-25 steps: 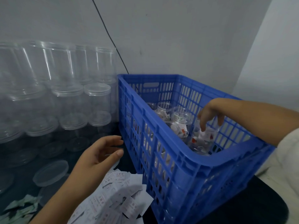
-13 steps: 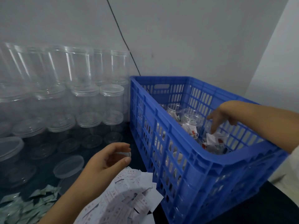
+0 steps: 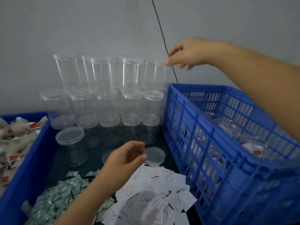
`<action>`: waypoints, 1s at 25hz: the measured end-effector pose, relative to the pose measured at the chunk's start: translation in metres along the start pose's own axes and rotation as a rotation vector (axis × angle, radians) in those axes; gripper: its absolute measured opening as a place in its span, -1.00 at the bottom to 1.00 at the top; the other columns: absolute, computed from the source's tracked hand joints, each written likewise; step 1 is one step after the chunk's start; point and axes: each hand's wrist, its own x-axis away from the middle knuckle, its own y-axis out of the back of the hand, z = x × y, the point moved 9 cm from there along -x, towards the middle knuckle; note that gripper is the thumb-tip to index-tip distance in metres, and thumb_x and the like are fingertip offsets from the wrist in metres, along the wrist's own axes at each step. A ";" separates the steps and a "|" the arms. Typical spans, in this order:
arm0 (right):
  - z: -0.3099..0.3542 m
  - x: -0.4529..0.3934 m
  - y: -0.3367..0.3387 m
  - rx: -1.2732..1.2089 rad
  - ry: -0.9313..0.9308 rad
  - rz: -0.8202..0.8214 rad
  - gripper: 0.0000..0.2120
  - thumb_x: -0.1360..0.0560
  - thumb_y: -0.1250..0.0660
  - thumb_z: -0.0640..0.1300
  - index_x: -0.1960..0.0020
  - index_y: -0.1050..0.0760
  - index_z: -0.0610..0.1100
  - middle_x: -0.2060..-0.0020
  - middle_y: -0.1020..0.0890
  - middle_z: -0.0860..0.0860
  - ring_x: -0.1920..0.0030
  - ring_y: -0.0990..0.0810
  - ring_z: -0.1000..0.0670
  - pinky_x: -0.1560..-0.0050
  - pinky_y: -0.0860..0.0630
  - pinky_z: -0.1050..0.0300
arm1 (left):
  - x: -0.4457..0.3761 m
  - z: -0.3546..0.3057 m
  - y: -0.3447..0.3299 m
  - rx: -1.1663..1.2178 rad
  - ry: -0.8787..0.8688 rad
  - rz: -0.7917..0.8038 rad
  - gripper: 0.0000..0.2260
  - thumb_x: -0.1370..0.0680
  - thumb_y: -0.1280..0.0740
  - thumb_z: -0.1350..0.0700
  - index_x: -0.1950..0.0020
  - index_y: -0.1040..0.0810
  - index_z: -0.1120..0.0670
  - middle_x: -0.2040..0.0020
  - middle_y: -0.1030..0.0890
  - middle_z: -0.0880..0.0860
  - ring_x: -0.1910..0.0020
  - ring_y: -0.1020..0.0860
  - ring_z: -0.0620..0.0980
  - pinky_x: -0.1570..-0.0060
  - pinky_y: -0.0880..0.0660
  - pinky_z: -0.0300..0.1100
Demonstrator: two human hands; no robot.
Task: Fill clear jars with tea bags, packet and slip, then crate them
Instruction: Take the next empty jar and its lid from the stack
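Item: clear jars, empty, stacked in rows against the far wall, left of the blue crate; top row open-mouthed, lower rows capped.

Handling, by judgement: thin clear plastic, very light, stiff enough to keep shape but easy to dent; smooth sides likely slippery. Best taken by the rim or round the upper wall, lifted straight up so the neighbours in the stack do not topple.

Right hand: reaches over the crate, fingers loosely spread, one fingertip at the rim of the rightmost top jar; nothing grasped yet.

Left hand: near centre, pinching a clear lid by its edge, just above the dark desk.

Supplies: white slips heaped near; green packets to their left; tea bags in a blue bin far left.

Crate contents: filled jars, partly visible.
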 end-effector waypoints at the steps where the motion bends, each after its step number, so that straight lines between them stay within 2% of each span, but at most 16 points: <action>1: 0.030 -0.008 -0.007 -0.018 0.039 -0.006 -0.53 -0.54 -0.37 0.11 -0.33 -0.48 -0.15 -0.04 -0.59 -0.03 -0.02 -0.62 -0.05 0.09 -0.58 0.12 | 0.005 0.000 0.011 -0.012 0.011 -0.030 -0.81 -0.49 -0.39 0.07 -0.04 -0.52 -0.19 0.05 -0.62 -0.26 0.12 -0.59 -0.28 0.26 -0.53 -0.37; 3: 0.089 -0.022 -0.027 -0.090 0.101 -0.022 -0.53 -0.54 -0.37 0.10 -0.29 -0.51 -0.22 -0.06 -0.62 -0.11 -0.02 -0.65 -0.08 0.03 -0.61 0.10 | 0.016 0.003 0.038 -0.015 0.045 -0.090 -0.82 -0.49 -0.39 0.05 -0.04 -0.53 -0.19 0.04 -0.63 -0.23 0.12 -0.60 -0.25 0.20 -0.58 -0.30; 4: 0.117 -0.026 -0.042 -0.144 0.136 -0.018 -0.54 -0.54 -0.37 0.09 -0.25 -0.53 -0.24 -0.01 -0.63 -0.12 0.03 -0.66 -0.06 0.08 -0.60 0.13 | 0.021 0.005 0.050 -0.025 0.066 -0.115 -0.83 -0.50 -0.38 0.04 -0.03 -0.53 -0.19 0.05 -0.63 -0.22 0.12 -0.60 -0.25 0.18 -0.58 -0.29; 6: 0.170 -0.028 -0.089 -0.198 0.211 0.042 -0.51 -0.53 -0.37 0.14 -0.19 -0.55 -0.27 0.09 -0.61 -0.09 0.16 -0.62 -0.04 0.26 -0.54 0.20 | 0.031 0.010 0.073 -0.057 0.113 -0.189 -0.86 -0.51 -0.37 0.02 -0.02 -0.52 -0.19 0.06 -0.62 -0.23 0.12 -0.58 -0.30 0.18 -0.53 -0.37; 8: 0.213 -0.023 -0.159 -0.143 0.253 0.158 -0.44 -0.51 -0.33 0.27 -0.19 -0.53 -0.22 0.02 -0.60 -0.07 0.16 -0.57 -0.03 0.30 -0.44 0.19 | 0.043 0.019 0.092 0.018 0.176 -0.321 -0.85 -0.53 -0.34 0.06 -0.07 -0.50 -0.15 0.04 -0.60 -0.22 0.11 -0.56 -0.31 0.26 -0.46 -0.46; 10: 0.234 -0.016 -0.232 -0.087 0.247 0.261 -0.34 -0.48 -0.31 0.34 -0.29 -0.49 -0.18 -0.15 -0.60 -0.09 -0.03 -0.57 -0.08 0.13 -0.42 0.13 | 0.058 0.028 0.107 0.200 0.224 -0.492 -0.80 -0.55 -0.32 0.14 -0.12 -0.47 -0.11 0.00 -0.58 -0.20 0.07 -0.54 -0.31 0.23 -0.44 -0.43; 13: 0.229 -0.013 -0.315 -0.059 0.139 0.312 -0.25 -0.41 -0.38 0.36 -0.37 -0.41 -0.14 -0.28 -0.54 -0.12 -0.21 -0.54 -0.14 -0.09 -0.45 0.06 | 0.082 0.028 0.130 0.302 0.223 -0.663 -0.76 -0.56 -0.29 0.19 -0.03 -0.44 -0.18 0.01 -0.55 -0.23 0.08 -0.51 -0.36 0.19 -0.40 -0.39; 15: 0.212 -0.019 -0.349 -0.029 0.021 0.302 -0.25 -0.38 -0.41 0.35 -0.36 -0.42 -0.13 -0.24 -0.56 -0.12 -0.17 -0.57 -0.13 -0.15 -0.53 -0.01 | 0.092 0.023 0.148 0.279 0.202 -0.692 -0.78 -0.55 -0.30 0.17 -0.02 -0.46 -0.17 0.04 -0.56 -0.23 0.07 -0.52 -0.35 0.16 -0.42 -0.38; 18: 0.197 -0.027 -0.370 -0.037 -0.085 0.250 -0.36 -0.42 -0.44 0.22 -0.34 -0.41 -0.12 -0.19 -0.57 -0.11 -0.12 -0.58 -0.12 -0.10 -0.58 -0.02 | 0.102 0.017 0.167 0.226 0.167 -0.656 -0.80 -0.53 -0.32 0.17 0.00 -0.50 -0.16 0.09 -0.59 -0.23 0.09 -0.54 -0.32 0.12 -0.45 -0.34; 23: 0.199 -0.028 -0.366 -0.132 -0.046 0.214 -0.26 -0.33 -0.54 0.20 -0.35 -0.38 -0.11 -0.22 -0.55 -0.10 -0.15 -0.57 -0.11 0.00 -0.57 0.03 | 0.113 0.018 0.174 0.191 0.202 -0.564 -0.84 -0.52 -0.35 0.13 0.02 -0.51 -0.14 0.06 -0.59 -0.21 0.13 -0.53 -0.38 0.24 -0.44 -0.46; 25: 0.202 -0.022 -0.347 -0.160 0.010 0.239 -0.20 -0.30 -0.55 0.21 -0.37 -0.33 -0.12 -0.23 -0.52 -0.11 -0.12 -0.55 -0.10 0.08 -0.54 0.07 | 0.113 0.016 0.176 0.080 0.196 -0.535 -0.83 -0.52 -0.34 0.09 0.00 -0.45 -0.18 0.01 -0.53 -0.24 0.07 -0.51 -0.37 0.24 -0.43 -0.47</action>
